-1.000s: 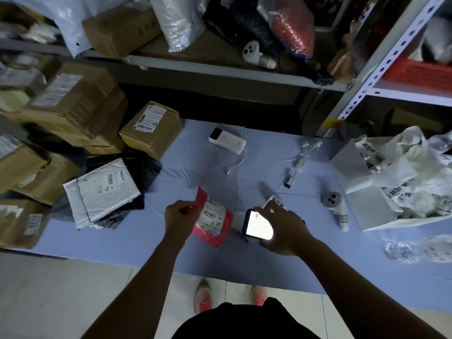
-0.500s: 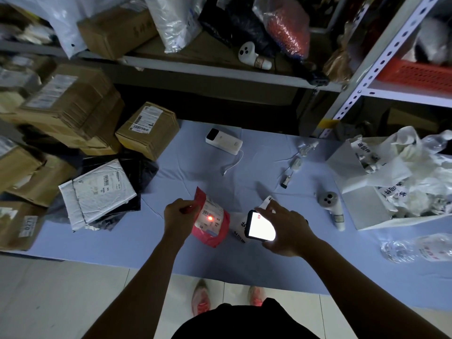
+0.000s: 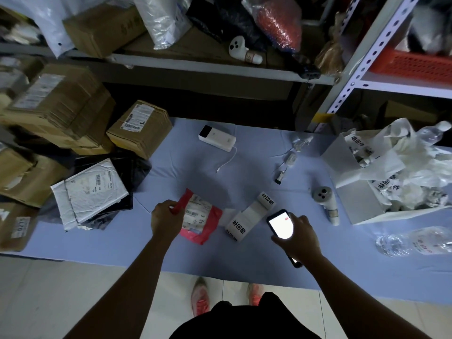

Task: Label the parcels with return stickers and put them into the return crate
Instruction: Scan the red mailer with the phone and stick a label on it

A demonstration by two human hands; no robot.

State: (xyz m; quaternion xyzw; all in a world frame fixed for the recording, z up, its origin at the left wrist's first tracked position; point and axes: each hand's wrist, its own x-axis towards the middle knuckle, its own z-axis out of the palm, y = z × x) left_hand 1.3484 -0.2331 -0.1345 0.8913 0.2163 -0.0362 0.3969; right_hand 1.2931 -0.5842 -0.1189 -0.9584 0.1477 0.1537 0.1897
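Left hand [image 3: 166, 217] pinches the red parcel [image 3: 199, 216] by its left edge, label up, on the tabletop [image 3: 244, 253]. Its long axis runs far-left to near-right. Right hand [image 3: 299, 238] grips the lit phone [image 3: 280, 223]. I judge labelling comes next, which means freeing a hand to peel from the sticker strip [image 3: 247, 216] just beside the parcel.

Open cloth runs down the middle of the bench [image 3: 244, 177], from the power bank [image 3: 217, 138] to the near edge. That's the lane, with only the sticker roll [image 3: 247, 216] and pink parcel [image 3: 198, 216] in it. Stacked cardboard boxes [image 3: 56, 111] and a white mailer [image 3: 90, 192] wall off the left. The stuffed white box [image 3: 354, 192], lying bottle [image 3: 413, 241] and grey handheld device [image 3: 326, 204] crowd the right, and the shelf [image 3: 208, 67] overhangs the back.
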